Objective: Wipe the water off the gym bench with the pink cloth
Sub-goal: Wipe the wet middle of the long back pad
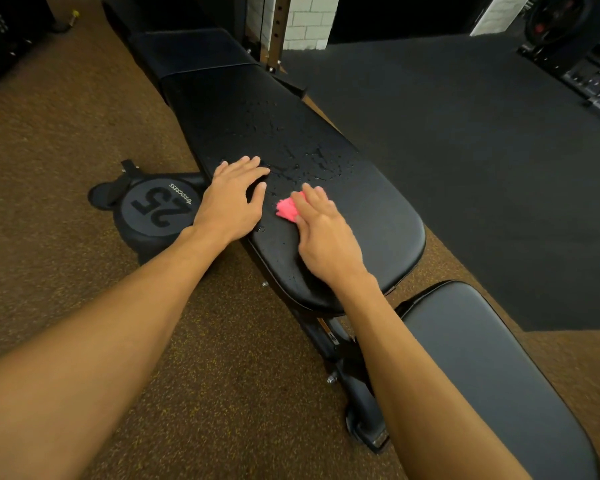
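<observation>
Head view: pink cloth (286,209) lies bunched on the gym bench (378,209) towards its near end, pressed under the straight fingers of our right hand (326,237). Our left hand (231,199) rests flat and empty at the left edge. Water beads (302,157) lie just beyond both hands and farther up. We judge the wiping barely begun, with most still left.

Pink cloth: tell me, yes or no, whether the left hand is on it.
No, the right hand presses the crumpled pink cloth onto the black padded gym bench; the left hand rests on bare padding.
</observation>
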Available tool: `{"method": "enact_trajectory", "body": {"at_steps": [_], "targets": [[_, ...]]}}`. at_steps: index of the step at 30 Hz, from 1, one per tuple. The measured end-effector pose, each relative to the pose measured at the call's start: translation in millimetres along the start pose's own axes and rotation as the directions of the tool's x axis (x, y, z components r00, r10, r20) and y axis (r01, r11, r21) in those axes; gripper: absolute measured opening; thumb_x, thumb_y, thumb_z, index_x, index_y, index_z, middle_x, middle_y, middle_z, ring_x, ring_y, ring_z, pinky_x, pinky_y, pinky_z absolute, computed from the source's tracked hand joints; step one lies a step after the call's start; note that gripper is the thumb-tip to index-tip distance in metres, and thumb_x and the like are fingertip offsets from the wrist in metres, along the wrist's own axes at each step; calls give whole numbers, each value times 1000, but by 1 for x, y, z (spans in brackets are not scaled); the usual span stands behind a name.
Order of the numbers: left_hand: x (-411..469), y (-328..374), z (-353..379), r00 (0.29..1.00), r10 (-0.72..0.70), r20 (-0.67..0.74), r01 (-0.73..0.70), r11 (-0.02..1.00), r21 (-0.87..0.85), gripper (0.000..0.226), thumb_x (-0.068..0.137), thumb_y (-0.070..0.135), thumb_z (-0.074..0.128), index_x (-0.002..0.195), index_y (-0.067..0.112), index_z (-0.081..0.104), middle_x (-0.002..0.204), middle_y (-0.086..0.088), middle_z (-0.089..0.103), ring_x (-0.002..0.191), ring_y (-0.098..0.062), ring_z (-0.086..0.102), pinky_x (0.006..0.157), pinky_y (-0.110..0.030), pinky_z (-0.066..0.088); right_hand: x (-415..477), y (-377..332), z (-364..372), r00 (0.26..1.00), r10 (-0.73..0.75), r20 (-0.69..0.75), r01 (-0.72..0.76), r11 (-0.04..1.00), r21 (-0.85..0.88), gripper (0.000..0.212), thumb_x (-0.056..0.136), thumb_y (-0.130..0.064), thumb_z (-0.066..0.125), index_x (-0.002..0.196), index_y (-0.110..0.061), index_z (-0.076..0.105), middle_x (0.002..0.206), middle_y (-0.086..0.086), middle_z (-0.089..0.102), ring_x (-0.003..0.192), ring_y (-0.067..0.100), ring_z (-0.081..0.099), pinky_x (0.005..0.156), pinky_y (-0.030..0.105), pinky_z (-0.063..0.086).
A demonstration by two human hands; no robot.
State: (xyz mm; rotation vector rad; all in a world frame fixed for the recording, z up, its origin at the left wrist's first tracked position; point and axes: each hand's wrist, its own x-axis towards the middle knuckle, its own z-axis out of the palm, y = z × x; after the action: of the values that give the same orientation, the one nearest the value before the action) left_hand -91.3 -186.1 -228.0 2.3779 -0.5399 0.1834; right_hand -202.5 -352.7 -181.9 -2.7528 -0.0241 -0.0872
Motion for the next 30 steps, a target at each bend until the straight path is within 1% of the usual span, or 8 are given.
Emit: {"method": "enact_trajectory", "body": {"at_steps": [3,5,8,12,17,23,25,30], "targets": [[0,-3,-1,1000,12,8,-12,1000,10,41,109,28,51,148,18,60,161,-3,48,155,-15,33,132,-41,14,-18,-1,0,976,-194,96,194,981,10,48,114,-16,43,162,-11,41,173,8,30,163,25,16,134,40,13],[0,-2,0,1000,17,5,-17,1000,14,41,109,28,51,147,18,60,161,-3,49,155,-16,34,131,-42,15,-36,14,-8,964,-239,116,234,971,54,47,113,-17,46,160,-13,44,172,4,33,163,20,19,134,35,13],[2,3,1,1000,16,11,-16,1000,14,41,109,28,51,148,19,59,161,-3,48,155,-16,34,132,-41,13,-44,35,-22,992,-114,54,111,992,63,47,113,-18,48,160,-15,46,170,0,35,162,16,22,133,38,18],[5,5,-3,1000,-9,17,9,999,47,43,109,29,49,150,20,57,163,-2,45,156,-16,32,132,-40,11,-20,15,-11,998,60,-12,-60,998,3,49,115,-19,39,163,-9,37,173,9,27,163,27,15,133,40,15],[1,7,-3,1000,-6,22,4,997,78,44,110,28,46,152,18,55,165,-3,43,157,-16,30,132,-40,11,-48,-2,2,998,-52,34,52,999,4,51,116,-20,38,165,-7,32,175,11,23,164,27,11,134,40,12],[-4,10,-3,1000,9,22,-10,998,62,43,111,26,45,152,16,55,164,-5,44,157,-18,30,132,-41,10,-81,41,-29,988,-87,126,75,992,101,53,116,-30,36,167,-20,29,176,-7,19,163,5,5,134,33,8],[-5,11,-3,1000,7,14,-8,998,62,43,111,25,45,152,16,55,164,-5,44,157,-18,31,132,-40,9,-82,51,-34,979,-140,146,136,990,31,53,116,-30,35,168,-22,27,176,-9,17,163,4,3,134,36,8],[-6,8,-2,1000,15,-18,-14,998,63,43,110,24,45,150,15,56,163,-6,46,156,-19,33,132,-41,11,-90,36,-13,988,-156,25,157,987,-44,52,116,-25,34,166,-12,31,176,2,20,164,13,5,134,42,12]]}}
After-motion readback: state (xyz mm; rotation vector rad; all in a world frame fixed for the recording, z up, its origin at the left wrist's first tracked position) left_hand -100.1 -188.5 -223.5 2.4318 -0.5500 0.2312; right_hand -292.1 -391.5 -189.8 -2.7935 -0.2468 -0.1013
